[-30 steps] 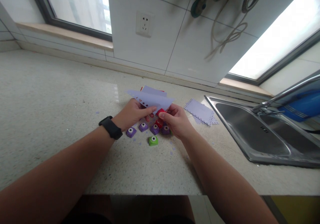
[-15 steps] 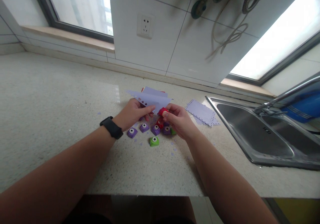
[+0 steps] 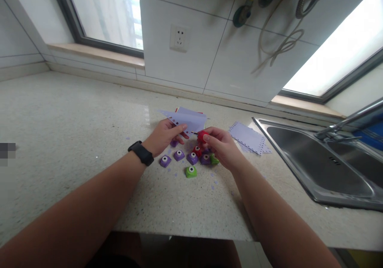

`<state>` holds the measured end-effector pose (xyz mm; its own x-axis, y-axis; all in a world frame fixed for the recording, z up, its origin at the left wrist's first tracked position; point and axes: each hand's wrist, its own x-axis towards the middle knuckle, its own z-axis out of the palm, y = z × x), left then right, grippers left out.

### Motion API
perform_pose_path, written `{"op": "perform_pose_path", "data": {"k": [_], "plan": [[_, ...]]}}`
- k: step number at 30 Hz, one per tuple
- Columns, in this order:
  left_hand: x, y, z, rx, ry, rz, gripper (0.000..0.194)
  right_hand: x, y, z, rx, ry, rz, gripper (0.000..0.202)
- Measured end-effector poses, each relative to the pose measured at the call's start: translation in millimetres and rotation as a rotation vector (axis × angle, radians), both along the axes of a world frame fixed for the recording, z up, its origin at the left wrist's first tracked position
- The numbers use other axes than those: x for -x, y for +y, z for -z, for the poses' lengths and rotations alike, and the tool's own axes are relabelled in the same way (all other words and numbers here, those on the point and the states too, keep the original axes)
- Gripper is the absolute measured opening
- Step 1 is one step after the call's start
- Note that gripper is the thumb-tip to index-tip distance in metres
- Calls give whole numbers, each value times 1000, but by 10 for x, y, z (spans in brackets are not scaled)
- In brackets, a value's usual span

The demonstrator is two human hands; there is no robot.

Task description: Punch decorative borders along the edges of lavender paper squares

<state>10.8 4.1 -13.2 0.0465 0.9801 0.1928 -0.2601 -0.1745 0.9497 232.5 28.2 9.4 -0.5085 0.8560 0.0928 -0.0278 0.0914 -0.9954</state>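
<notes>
Pinched in my left hand (image 3: pixel 166 135) is a sheet of purple paper (image 3: pixel 191 121), raised off the counter, with a row of punched shapes along its near edge. My right hand (image 3: pixel 220 142) grips a red craft punch (image 3: pixel 202 135) just right of the paper's edge; punch and paper look apart. Below the hands stand several purple craft punches (image 3: pixel 179 155), another red punch (image 3: pixel 196 151) and a green punch (image 3: pixel 191 171). A second green punch (image 3: pixel 214 159) sits partly under my right hand. Small purple paper bits lie scattered around them.
Punched purple sheets (image 3: pixel 247 137) lie stacked to the right, beside the steel sink (image 3: pixel 302 180) with its faucet (image 3: pixel 338 134). More purple paper with a red edge (image 3: pixel 198 112) lies behind the held sheet. The tiled wall with a socket (image 3: pixel 179 38) borders the counter (image 3: pixel 77 140).
The red punch in my right hand has drawn away from the paper's edge, opening a gap. My left hand keeps the sheet. The whole view has shifted slightly.
</notes>
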Motion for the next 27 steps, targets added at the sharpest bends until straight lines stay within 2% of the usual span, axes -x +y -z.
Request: {"op": "perform_pose_path", "data": {"k": [7,12,16,22,27], "plan": [[23,51,4,14,-44,-12,28,34,1,-8,-239,-127,78,26],[22,50,-24,25,-43,-43,25,43,12,7,-443,-350,173,27],[28,54,-33,19,-47,-74,25,51,39,35,-525,-486,171,26],[58,105,17,4,-122,-101,25,119,65,47,-769,-664,118,27],[77,145,43,35,-141,-176,20,177,49,37,-788,-866,111,27]]}}
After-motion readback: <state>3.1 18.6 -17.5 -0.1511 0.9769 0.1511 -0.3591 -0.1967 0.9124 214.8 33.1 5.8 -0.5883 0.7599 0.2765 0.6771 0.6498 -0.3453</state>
